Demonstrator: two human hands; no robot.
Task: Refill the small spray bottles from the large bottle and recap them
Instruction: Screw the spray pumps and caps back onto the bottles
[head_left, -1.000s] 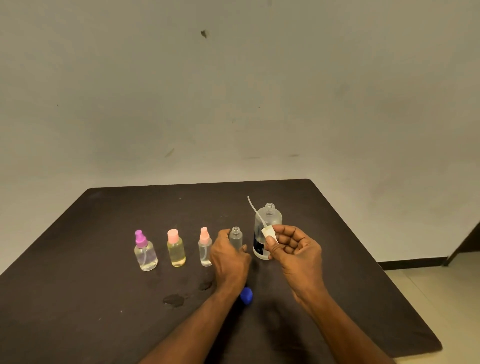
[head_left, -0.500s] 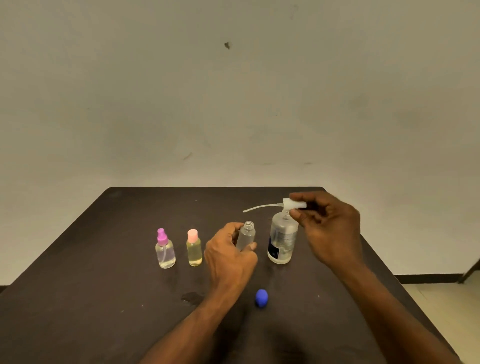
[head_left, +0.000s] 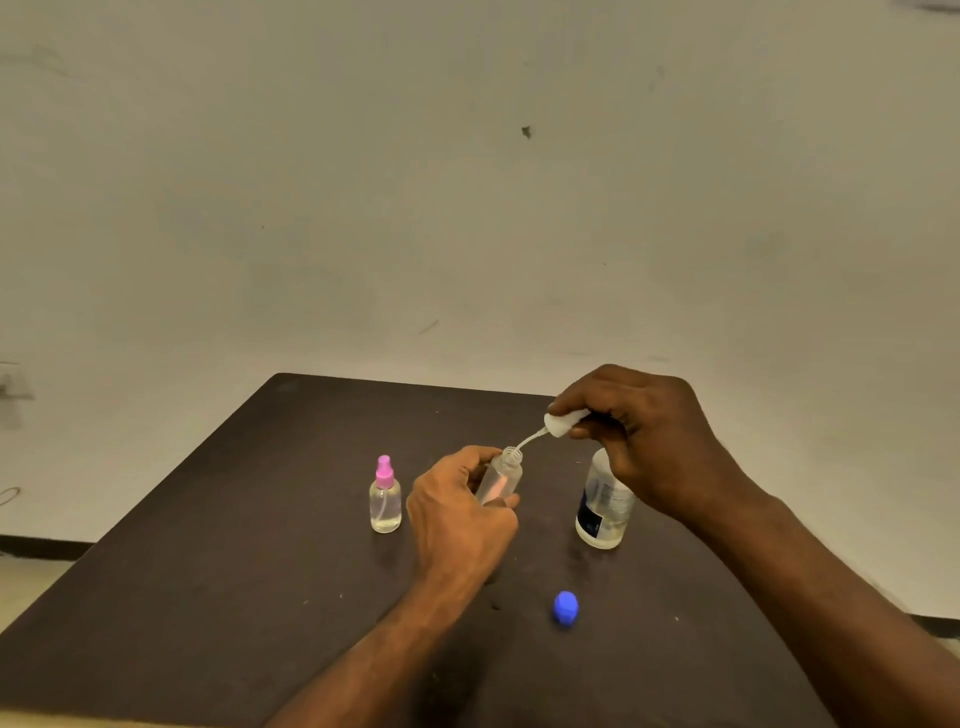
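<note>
**Recapping the open small bottle: dip tube at the neck**

Left hand (head_left: 457, 519) wrapped around the small open bottle (head_left: 500, 480), holding it tilted toward the right, base near the table (head_left: 208, 545); right hand (head_left: 649, 447) pinches the white spray head (head_left: 563, 422) between thumb and fingertips, above and to the right of the bottle; its thin dip tube (head_left: 527, 443) slants down-left with the tip just at the bottle's mouth; whether the tip is inside the neck cannot be told.

Risks, as judged: tube is thin and looks flexible, so it may bend and catch on the rim rather than enter, given both tube and bottle are slanted; if the head is pressed down off-axis the thread may cross and the cap seat crooked; bottle is tilted and open, so any liquid near the neck could spill.

Containers: small open bottle clear, fill level unreadable behind the fingers; large bottle (head_left: 602, 512) stands upright right of it, partly behind the right wrist, clear liquid inside, dark label, top hidden; pink-capped spray bottle (head_left: 385, 499) stands left, capped, clear liquid well up its body; blue cap (head_left: 565, 608) lies loose on the table nearer the person, apart from every bottle.
</note>
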